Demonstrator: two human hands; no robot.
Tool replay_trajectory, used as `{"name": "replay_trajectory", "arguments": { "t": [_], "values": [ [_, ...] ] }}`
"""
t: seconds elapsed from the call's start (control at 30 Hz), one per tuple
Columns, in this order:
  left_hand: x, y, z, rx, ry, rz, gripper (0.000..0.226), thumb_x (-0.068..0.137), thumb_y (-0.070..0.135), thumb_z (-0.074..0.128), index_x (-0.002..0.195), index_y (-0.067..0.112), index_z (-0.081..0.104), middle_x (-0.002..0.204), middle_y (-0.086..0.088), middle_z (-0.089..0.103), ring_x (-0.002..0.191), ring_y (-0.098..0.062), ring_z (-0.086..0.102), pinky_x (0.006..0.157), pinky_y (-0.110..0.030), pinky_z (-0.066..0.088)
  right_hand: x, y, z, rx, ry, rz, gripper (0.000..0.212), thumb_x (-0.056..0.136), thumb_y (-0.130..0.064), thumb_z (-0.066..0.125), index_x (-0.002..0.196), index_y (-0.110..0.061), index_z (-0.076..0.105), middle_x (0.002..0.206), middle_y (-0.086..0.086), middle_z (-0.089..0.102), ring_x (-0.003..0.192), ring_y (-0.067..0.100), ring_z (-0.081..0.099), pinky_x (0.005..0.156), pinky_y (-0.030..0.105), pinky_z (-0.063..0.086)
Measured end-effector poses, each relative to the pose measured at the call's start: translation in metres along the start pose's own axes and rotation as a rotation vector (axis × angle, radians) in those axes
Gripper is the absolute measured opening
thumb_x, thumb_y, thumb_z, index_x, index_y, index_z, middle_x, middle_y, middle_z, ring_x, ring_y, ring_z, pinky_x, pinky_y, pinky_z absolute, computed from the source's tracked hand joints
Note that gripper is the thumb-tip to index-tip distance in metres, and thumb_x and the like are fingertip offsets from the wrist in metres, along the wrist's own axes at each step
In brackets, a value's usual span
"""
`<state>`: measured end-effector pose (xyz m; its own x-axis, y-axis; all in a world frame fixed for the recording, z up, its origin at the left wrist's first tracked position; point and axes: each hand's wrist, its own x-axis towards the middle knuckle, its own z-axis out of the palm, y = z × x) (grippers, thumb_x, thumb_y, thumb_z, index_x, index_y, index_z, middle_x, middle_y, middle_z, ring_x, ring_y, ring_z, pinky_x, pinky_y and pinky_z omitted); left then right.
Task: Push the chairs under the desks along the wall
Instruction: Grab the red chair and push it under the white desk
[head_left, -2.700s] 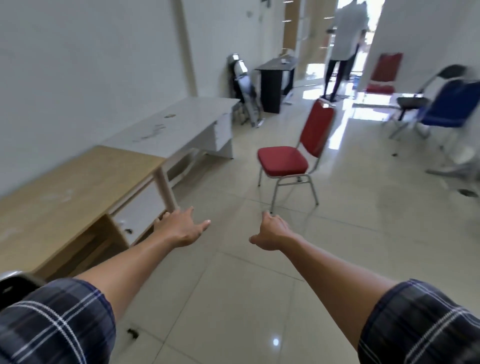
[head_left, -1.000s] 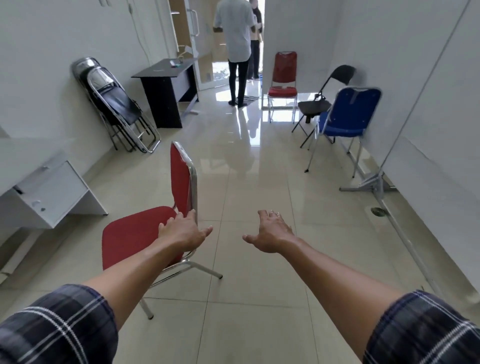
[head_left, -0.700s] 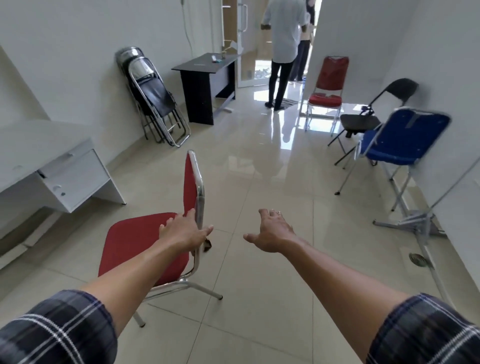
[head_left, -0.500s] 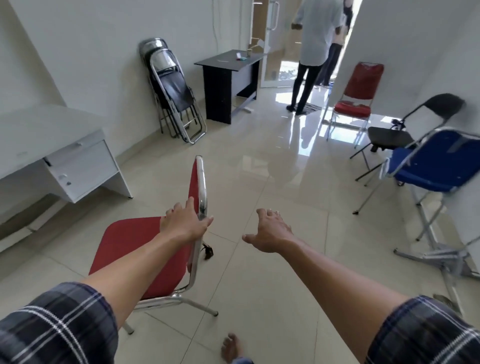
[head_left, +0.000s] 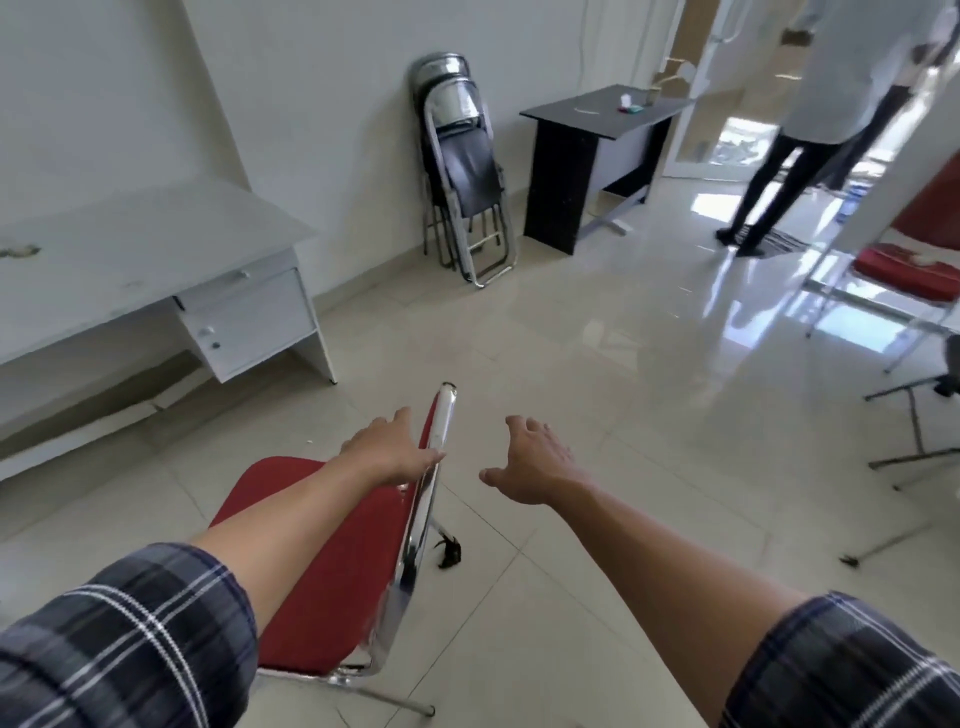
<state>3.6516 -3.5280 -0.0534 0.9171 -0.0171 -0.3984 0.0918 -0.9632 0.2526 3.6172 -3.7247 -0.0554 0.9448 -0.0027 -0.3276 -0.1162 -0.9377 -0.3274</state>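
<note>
A red chair (head_left: 311, 571) with a chrome frame stands on the tiled floor right in front of me, its seat facing left toward the white desk (head_left: 130, 244) along the wall. My left hand (head_left: 389, 447) lies over the top of the chair's backrest, fingers wrapped on the red pad and thumb by the chrome tube. Just right of the backrest my right hand (head_left: 535, 462) hovers with fingers spread, touching nothing. A stretch of bare floor separates the chair from the desk.
Folded metal chairs (head_left: 462, 171) lean on the wall past the white desk, then a black desk (head_left: 597, 114). A person (head_left: 810, 104) stands by the doorway. Another red chair (head_left: 904, 270) and chair legs (head_left: 914, 415) are at right. A small dark object (head_left: 449, 553) lies by the chair's leg.
I have walked up to the red chair and turned left toward the white desk. My left hand went from hovering to closing on the backrest; my right hand stayed open.
</note>
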Motion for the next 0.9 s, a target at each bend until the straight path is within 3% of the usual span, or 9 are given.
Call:
{"name": "replay_trajectory", "arguments": {
  "t": [0.13, 0.23, 0.53, 0.63, 0.7, 0.77, 0.83, 0.9],
  "values": [
    [0.025, 0.0, -0.008, -0.039, -0.031, -0.049, 0.098, 0.078, 0.07, 0.056, 0.154, 0.021, 0.017, 0.151, -0.015, 0.038, 0.133, -0.032, 0.043, 0.106, -0.043, 0.04, 0.059, -0.018, -0.008, -0.05, -0.056, -0.167, 0.086, 0.086, -0.051, 0.069, 0.152, -0.014, 0.028, 0.153, 0.011, 0.039, 0.143, 0.032, 0.034, 0.113, 0.055, 0.036],
    [0.038, -0.002, -0.013, -0.067, -0.02, -0.137, 0.094, 0.083, 0.065, 0.057, 0.154, 0.017, 0.018, 0.153, -0.013, 0.036, 0.136, -0.031, 0.04, 0.107, -0.036, 0.038, 0.101, -0.033, -0.012, -0.075, -0.085, -0.328, 0.076, 0.086, -0.038, 0.067, 0.15, -0.015, 0.031, 0.15, 0.011, 0.041, 0.141, 0.032, 0.035, 0.111, 0.053, 0.038],
    [0.017, 0.011, 0.001, -0.237, -0.022, -0.532, 0.084, 0.089, 0.06, 0.053, 0.154, 0.017, 0.022, 0.157, -0.009, 0.031, 0.142, -0.028, 0.032, 0.113, -0.037, 0.032, 0.169, -0.04, -0.024, -0.313, -0.31, -0.682, 0.06, 0.086, -0.026, 0.06, 0.143, -0.02, 0.045, 0.139, 0.009, 0.043, 0.137, 0.031, 0.036, 0.107, 0.052, 0.04],
    [-0.003, 0.019, 0.023, -0.301, -0.021, -0.659, 0.073, 0.093, 0.06, 0.044, 0.15, 0.016, 0.033, 0.153, -0.008, 0.038, 0.139, -0.028, 0.037, 0.111, -0.038, 0.034, 0.177, -0.043, -0.02, -0.336, -0.379, -0.761, 0.057, 0.087, -0.027, 0.06, 0.142, -0.02, 0.049, 0.137, 0.008, 0.047, 0.136, 0.032, 0.038, 0.108, 0.051, 0.041],
    [-0.016, 0.03, 0.044, -0.418, 0.01, -0.746, 0.064, 0.098, 0.06, 0.03, 0.133, 0.013, 0.056, 0.139, -0.01, 0.055, 0.126, -0.029, 0.049, 0.105, -0.038, 0.039, 0.175, -0.041, -0.012, -0.319, -0.417, -0.789, 0.051, 0.086, -0.028, 0.057, 0.137, -0.019, 0.054, 0.137, 0.01, 0.047, 0.139, 0.034, 0.035, 0.111, 0.05, 0.039],
    [-0.028, 0.045, 0.062, -0.539, 0.126, -0.849, 0.069, 0.098, 0.061, 0.02, 0.099, 0.013, 0.069, 0.108, -0.009, 0.068, 0.103, -0.028, 0.061, 0.091, -0.037, 0.047, 0.171, -0.038, -0.002, -0.289, -0.428, -0.79, 0.051, 0.086, -0.03, 0.055, 0.136, -0.018, 0.054, 0.146, 0.012, 0.041, 0.147, 0.036, 0.023, 0.116, 0.049, 0.033],
    [-0.038, 0.054, 0.075, -0.509, 0.323, -0.924, 0.07, 0.097, 0.063, 0.019, 0.067, 0.017, 0.062, 0.074, -0.002, 0.065, 0.075, -0.022, 0.062, 0.071, -0.034, 0.048, 0.171, -0.038, 0.002, -0.281, -0.434, -0.813, 0.055, 0.082, -0.035, 0.057, 0.134, -0.019, 0.055, 0.149, 0.011, 0.039, 0.149, 0.035, 0.018, 0.116, 0.046, 0.03],
    [-0.046, 0.062, 0.088, -0.436, 0.501, -0.994, 0.074, 0.096, 0.063, 0.018, 0.058, 0.014, 0.059, 0.059, -0.002, 0.061, 0.059, -0.02, 0.061, 0.058, -0.034, 0.048, 0.173, -0.041, -0.003, -0.298, -0.497, -0.841, 0.063, 0.073, -0.048, 0.066, 0.129, -0.022, 0.058, 0.143, 0.009, 0.042, 0.145, 0.031, 0.023, 0.114, 0.044, 0.03]
  ]
}}
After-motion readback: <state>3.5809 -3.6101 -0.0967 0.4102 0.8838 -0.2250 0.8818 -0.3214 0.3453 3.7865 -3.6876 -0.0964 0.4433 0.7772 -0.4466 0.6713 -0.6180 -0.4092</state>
